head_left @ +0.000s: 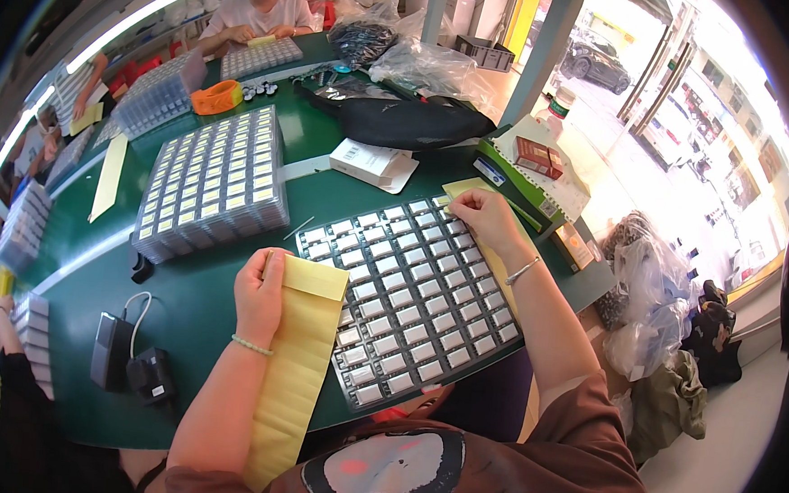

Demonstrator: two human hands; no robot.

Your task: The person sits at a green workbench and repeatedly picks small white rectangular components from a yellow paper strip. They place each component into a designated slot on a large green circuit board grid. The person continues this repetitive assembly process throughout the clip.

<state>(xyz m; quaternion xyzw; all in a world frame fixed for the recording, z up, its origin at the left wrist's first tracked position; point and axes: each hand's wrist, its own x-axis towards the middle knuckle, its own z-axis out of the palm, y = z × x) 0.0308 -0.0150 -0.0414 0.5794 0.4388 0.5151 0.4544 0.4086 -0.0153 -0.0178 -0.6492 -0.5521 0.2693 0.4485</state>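
In front of me lies a plastic tray (414, 293) with rows of small white rectangular pieces in its pockets. My left hand (260, 297) is closed on the upper end of a long yellow paper strip (292, 367), which hangs down beside the tray's left edge and along my forearm. My right hand (489, 220) pinches its fingers together at the tray's far right corner. What they hold, if anything, is too small to make out. A second yellow strip (499, 284) runs under that hand, along the tray's right side.
A tall stack of filled trays (213, 181) stands at the left, with a charger (112, 351) nearer me. Behind my tray lie a white box (372, 164) and a black bag (411, 121). A green box (539, 169) bounds the right. Other people work across and left.
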